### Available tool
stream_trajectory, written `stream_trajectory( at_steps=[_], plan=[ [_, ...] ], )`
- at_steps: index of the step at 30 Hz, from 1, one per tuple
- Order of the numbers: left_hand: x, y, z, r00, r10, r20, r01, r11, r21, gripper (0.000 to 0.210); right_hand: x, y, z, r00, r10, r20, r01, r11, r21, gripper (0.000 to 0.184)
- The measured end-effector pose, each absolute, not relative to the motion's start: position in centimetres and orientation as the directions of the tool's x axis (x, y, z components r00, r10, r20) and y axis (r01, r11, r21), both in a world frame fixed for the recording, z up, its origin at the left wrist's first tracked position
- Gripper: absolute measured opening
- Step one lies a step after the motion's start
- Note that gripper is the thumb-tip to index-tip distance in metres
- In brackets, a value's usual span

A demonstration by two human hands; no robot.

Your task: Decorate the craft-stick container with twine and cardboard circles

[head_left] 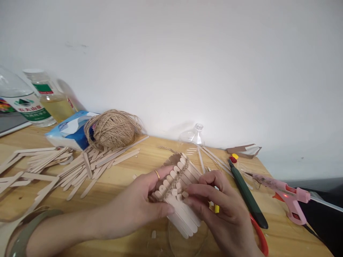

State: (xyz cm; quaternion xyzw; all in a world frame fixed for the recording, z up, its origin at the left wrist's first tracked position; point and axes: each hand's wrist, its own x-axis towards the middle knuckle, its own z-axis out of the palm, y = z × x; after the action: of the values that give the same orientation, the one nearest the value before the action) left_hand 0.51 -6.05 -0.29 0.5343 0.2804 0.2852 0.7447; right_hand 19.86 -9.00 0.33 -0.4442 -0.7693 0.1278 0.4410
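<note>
A small holder built of upright wooden craft sticks (pixel 184 217) is tilted above the table, with a band of twine (pixel 183 171) running round it near the rounded stick tops. My left hand (pixel 144 200) is closed round its left side, thumb across the front and a ring on one finger. On the front, several short cut stick pieces show just under the twine. Between thumb and fingers, my right hand (pixel 214 200) pinches one such small wooden piece (pixel 184 194) against that face. Under the holder lies a clear round plastic piece (pixel 174 242).
Loose craft sticks (pixel 77 171) cover the left of the table, by a twine ball (pixel 115 128) and a tissue pack (pixel 72 128). Bottles (pixel 53 103) stand behind. A cut bottle top (pixel 197 135), dark green cutter (pixel 248 194), red handle (pixel 261 235) and lit pink glue gun (pixel 289 196) lie rightward.
</note>
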Motion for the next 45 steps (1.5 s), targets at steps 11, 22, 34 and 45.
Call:
stream_trajectory(
  at_steps=[11, 22, 34, 45],
  plan=[
    [0.47, -5.90, -0.38, 0.692, 0.719, -0.061, -0.162, 0.237, 0.958, 0.067, 20.38, -9.20, 0.84, -0.248, 0.800, 0.547, 0.562, 0.578, -0.591, 0.013],
    [0.40, -6.03, -0.55, 0.692, 0.718, -0.077, -0.136, 0.235, 0.962, 0.066, 19.92, -9.14, 1.15, -0.296, 0.749, 0.592, 0.616, 0.624, -0.481, 0.016],
    [0.41, -6.09, -0.54, 0.686, 0.724, -0.076, -0.127, 0.222, 0.967, 0.065, 19.70, -9.28, 0.88, -0.271, 0.750, 0.604, 0.643, 0.608, -0.466, 0.015],
    [0.55, -6.02, -0.31, 0.712, 0.695, -0.101, -0.149, 0.290, 0.945, 0.063, 19.86, -9.12, 1.05, -0.324, 0.729, 0.603, 0.636, 0.640, -0.431, 0.016]
  ],
)
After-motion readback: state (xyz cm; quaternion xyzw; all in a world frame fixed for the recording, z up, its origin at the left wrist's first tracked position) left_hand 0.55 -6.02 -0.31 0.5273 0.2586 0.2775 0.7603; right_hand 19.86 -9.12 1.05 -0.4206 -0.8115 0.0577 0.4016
